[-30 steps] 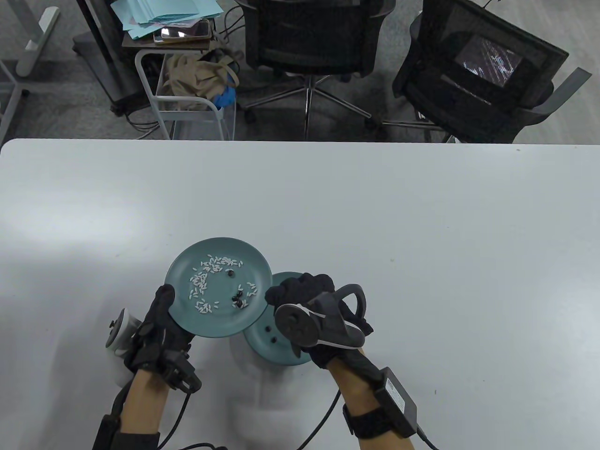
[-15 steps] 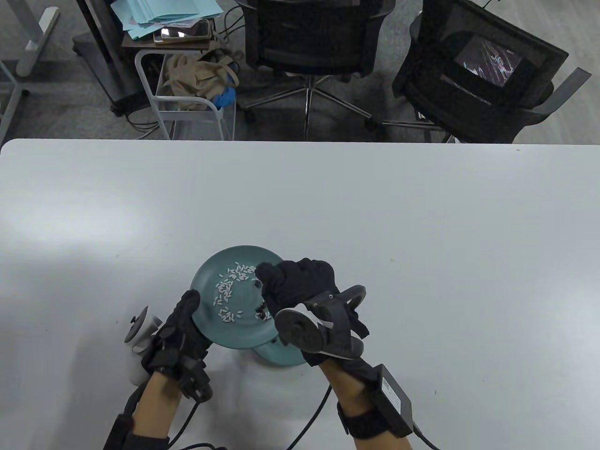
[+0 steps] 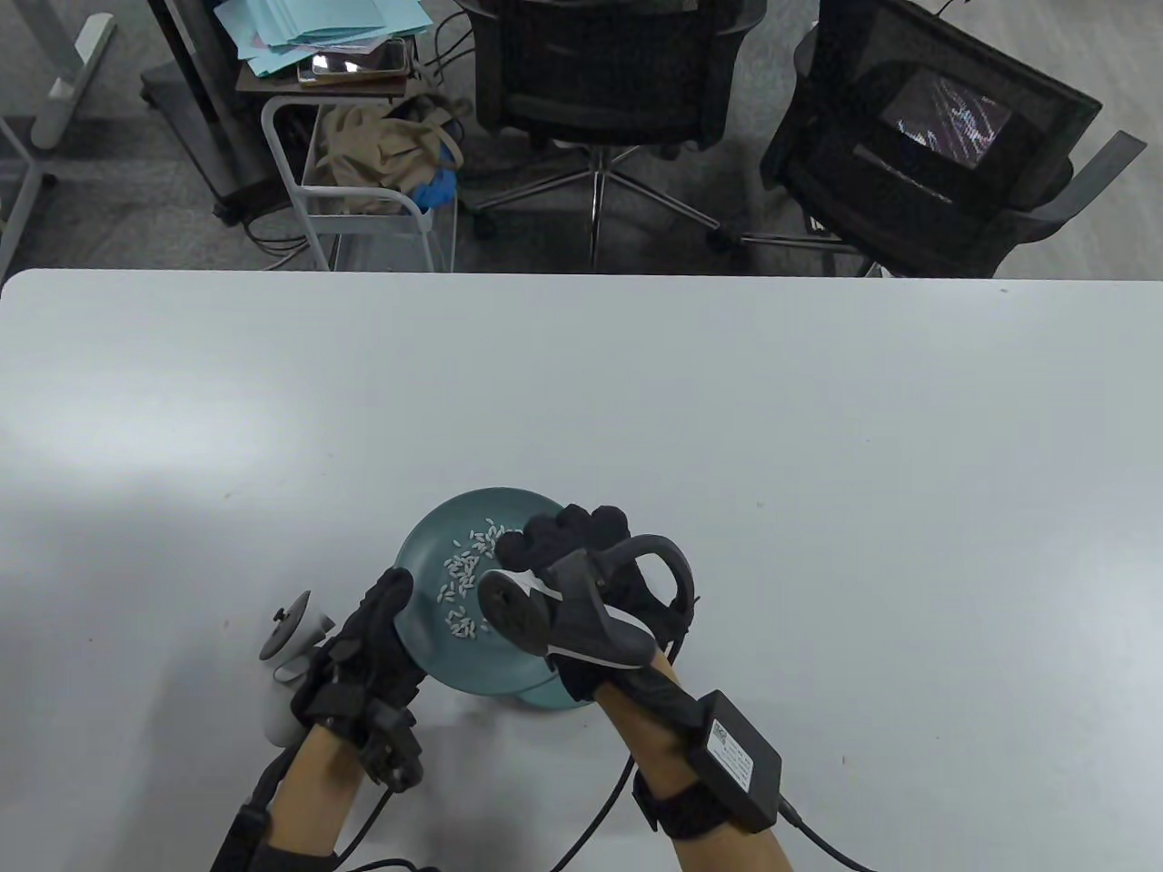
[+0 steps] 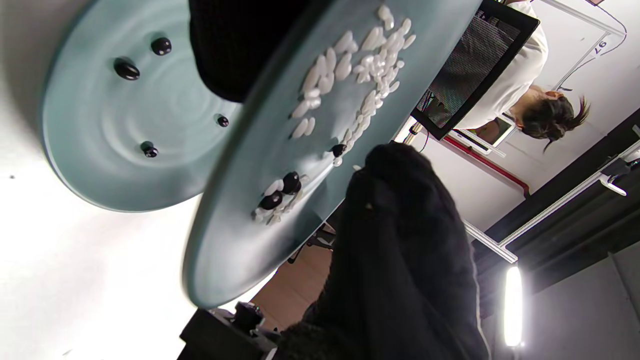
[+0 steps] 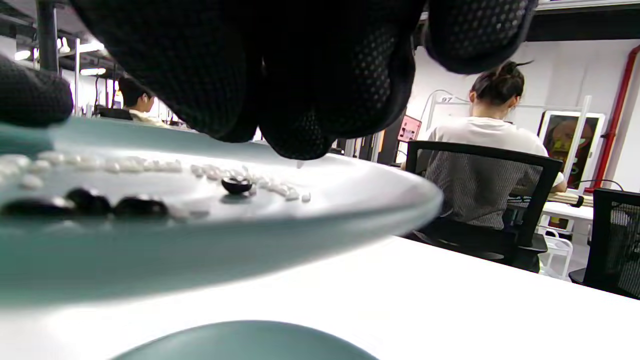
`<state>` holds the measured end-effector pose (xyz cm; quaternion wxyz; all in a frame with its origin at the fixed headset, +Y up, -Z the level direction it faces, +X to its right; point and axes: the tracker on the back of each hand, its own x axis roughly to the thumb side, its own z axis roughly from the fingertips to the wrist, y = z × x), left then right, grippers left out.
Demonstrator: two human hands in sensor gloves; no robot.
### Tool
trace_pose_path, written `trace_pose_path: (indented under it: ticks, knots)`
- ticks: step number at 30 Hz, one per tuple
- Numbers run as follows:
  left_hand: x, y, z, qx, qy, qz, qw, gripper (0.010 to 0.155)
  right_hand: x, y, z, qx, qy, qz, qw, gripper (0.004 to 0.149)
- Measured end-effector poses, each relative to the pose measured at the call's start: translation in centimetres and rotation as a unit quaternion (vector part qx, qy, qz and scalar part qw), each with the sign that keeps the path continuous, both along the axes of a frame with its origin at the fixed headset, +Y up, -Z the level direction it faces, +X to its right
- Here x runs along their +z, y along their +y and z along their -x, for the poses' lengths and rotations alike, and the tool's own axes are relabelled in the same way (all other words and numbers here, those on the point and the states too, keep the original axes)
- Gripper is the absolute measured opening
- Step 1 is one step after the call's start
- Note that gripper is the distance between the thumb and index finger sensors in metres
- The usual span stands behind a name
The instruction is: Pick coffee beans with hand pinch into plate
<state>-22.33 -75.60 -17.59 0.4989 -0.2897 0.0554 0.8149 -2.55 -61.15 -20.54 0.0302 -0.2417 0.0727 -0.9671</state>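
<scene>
My left hand (image 3: pixel 400 599) grips the left rim of a teal plate (image 3: pixel 454 649) and holds it tilted above the table. White grains (image 3: pixel 468 568) and a few dark coffee beans (image 4: pixel 291 182) lie on it. My right hand (image 3: pixel 541 536) hovers over the plate's right side and hides the beans in the table view. In the right wrist view its fingertips (image 5: pixel 300 140) hang just above a bean (image 5: pixel 236 185), with the thumb (image 5: pixel 30 95) apart at the left. A second teal plate (image 3: pixel 545 698) lies on the table underneath, with several beans (image 4: pixel 126 69) on it.
The white table (image 3: pixel 818 454) stretches far to the right and back. Two black office chairs (image 3: pixel 600 64) and a cart stand beyond its far edge. A cable runs from my right forearm box (image 3: pixel 740 749) to the near edge.
My left hand has carried the raised plate to the right, over the lower plate. My right hand has moved left and down over the raised plate's beans.
</scene>
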Motion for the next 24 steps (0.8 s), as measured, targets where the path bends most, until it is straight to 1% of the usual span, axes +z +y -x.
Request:
trace_pose_path:
  ticks: [8, 14, 19, 24]
  knots:
    - [0.0, -0.2, -0.1, 0.003, -0.003, 0.007, 1.0, 0.061, -0.3, -1.1, 0.7, 0.039, 0.004, 0.033, 0.999, 0.036]
    - [0.0, -0.3, -0.1, -0.003, -0.002, 0.007, 1.0, 0.062, -0.4, -1.4, 0.8, 0.039, 0.011, 0.07, 0.997, 0.037]
    - [-0.1, -0.3, 0.0, -0.002, 0.001, 0.006, 1.0, 0.062, -0.5, -1.5, 0.6, 0.018, 0.009, 0.083, 0.996, 0.04]
    - [-0.2, -0.2, 0.4, -0.006, 0.01, 0.003, 1.0, 0.061, -0.6, -0.8, -0.1, -0.021, 0.013, 0.112, 0.993, 0.037]
